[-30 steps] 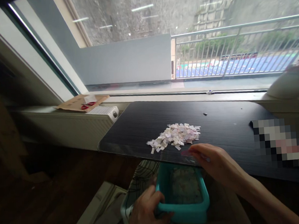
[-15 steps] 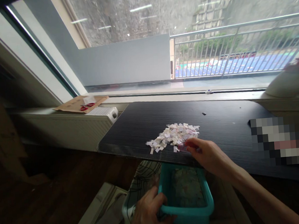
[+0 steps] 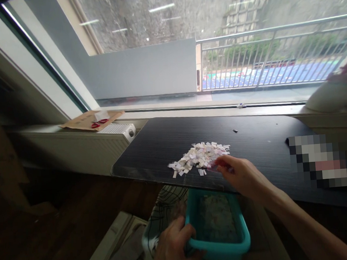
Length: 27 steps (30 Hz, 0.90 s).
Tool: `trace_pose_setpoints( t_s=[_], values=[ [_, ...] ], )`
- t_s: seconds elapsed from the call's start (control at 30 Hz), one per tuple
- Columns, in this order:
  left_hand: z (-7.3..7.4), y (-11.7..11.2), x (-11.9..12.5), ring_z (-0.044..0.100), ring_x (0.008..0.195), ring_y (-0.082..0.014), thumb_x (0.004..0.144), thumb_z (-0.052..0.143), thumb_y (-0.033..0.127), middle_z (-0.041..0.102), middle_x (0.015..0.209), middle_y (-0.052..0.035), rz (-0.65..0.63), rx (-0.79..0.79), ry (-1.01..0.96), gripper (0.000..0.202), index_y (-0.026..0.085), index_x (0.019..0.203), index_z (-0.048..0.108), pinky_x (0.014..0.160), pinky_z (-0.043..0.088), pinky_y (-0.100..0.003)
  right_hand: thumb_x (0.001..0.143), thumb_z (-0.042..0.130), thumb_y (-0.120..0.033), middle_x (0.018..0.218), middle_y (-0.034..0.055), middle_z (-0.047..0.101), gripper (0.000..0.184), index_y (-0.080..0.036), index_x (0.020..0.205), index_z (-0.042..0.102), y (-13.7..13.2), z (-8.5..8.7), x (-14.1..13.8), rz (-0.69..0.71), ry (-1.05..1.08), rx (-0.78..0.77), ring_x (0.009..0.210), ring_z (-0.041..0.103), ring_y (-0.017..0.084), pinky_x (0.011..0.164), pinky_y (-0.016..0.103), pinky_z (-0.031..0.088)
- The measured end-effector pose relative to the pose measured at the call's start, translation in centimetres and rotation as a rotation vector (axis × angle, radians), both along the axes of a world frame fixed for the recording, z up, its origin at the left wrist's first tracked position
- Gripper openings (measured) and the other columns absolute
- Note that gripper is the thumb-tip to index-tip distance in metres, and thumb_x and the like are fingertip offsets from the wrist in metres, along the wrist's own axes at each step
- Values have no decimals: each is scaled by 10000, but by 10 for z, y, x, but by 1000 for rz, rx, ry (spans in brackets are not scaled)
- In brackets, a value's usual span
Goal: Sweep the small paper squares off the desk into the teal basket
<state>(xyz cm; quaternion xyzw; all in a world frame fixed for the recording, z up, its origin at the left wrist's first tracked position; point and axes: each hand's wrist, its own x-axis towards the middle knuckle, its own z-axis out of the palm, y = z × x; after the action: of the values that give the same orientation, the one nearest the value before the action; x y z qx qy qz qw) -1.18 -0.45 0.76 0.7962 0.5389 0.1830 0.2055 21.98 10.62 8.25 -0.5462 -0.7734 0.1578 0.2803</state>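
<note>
My left hand (image 3: 175,246) is closed around the left rim of a teal plastic basin (image 3: 220,246), held just below the table's front edge. Inside the basin lies a layer of small pale paper pieces (image 3: 218,218), dim in the shade. On the black table, a pile of small white paper scraps (image 3: 201,154) is spread near the front edge. At the pile's right front side is my right hand (image 3: 232,169), fingers pinched on a thin, see-through pinkish piece (image 3: 212,166) that touches the scraps. Its exact kind is unclear.
The dark table (image 3: 168,134) stands against the window sill. Left of it, a radiator (image 3: 103,147) carries brown paper (image 3: 79,120) and red-handled scissors (image 3: 99,123). A blurred-out object (image 3: 320,160) lies at the table's right. Below are a bin with black cables (image 3: 164,205) and a white box (image 3: 104,247).
My right hand and the pinkish piece have shifted very slightly up against the scraps. The basin has tilted or moved a little to the right; my left hand keeps its grip.
</note>
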Motion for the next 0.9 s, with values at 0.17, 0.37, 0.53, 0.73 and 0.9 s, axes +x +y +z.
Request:
trace_pose_setpoints(
  t_s=[0.17, 0.37, 0.53, 0.73, 0.9],
  values=[
    [-2, 3, 1, 556, 760, -219, 600, 711, 121, 545, 826, -26, -28, 6, 1, 229, 198, 732, 541, 598, 392, -263, 827, 469, -200, 830, 41, 721, 237, -204, 963, 663, 7, 1, -15, 11, -14, 17, 728, 651, 174, 628, 241, 436],
    [-2, 1, 0, 560, 747, -213, 605, 686, 118, 542, 817, -23, -18, 37, -4, 212, 205, 730, 539, 571, 381, -254, 825, 474, -211, 823, 47, 724, 222, -201, 947, 659, 9, 4, -16, 0, -50, -7, 719, 654, 180, 612, 240, 434],
    [-3, 2, 2, 557, 740, -209, 596, 674, 121, 540, 808, -17, -15, 22, -11, 206, 207, 720, 533, 585, 384, -256, 815, 476, -208, 828, 48, 728, 225, -205, 947, 657, 8, 3, -7, -62, -66, 27, 722, 655, 184, 614, 243, 431],
    [-5, 3, 3, 553, 743, -216, 608, 686, 144, 539, 806, -27, -32, 15, 19, 200, 202, 720, 530, 585, 376, -265, 811, 483, -211, 805, 36, 724, 208, -215, 938, 648, 6, 3, 5, -91, -146, 40, 703, 654, 187, 592, 244, 404],
    [-12, 4, 1, 552, 740, -212, 616, 656, 150, 539, 812, -24, -40, 34, 48, 179, 208, 735, 535, 584, 374, -264, 815, 466, -202, 821, 44, 724, 226, -203, 939, 655, 5, 4, 5, -70, -107, 34, 710, 654, 185, 597, 243, 408]
  ],
)
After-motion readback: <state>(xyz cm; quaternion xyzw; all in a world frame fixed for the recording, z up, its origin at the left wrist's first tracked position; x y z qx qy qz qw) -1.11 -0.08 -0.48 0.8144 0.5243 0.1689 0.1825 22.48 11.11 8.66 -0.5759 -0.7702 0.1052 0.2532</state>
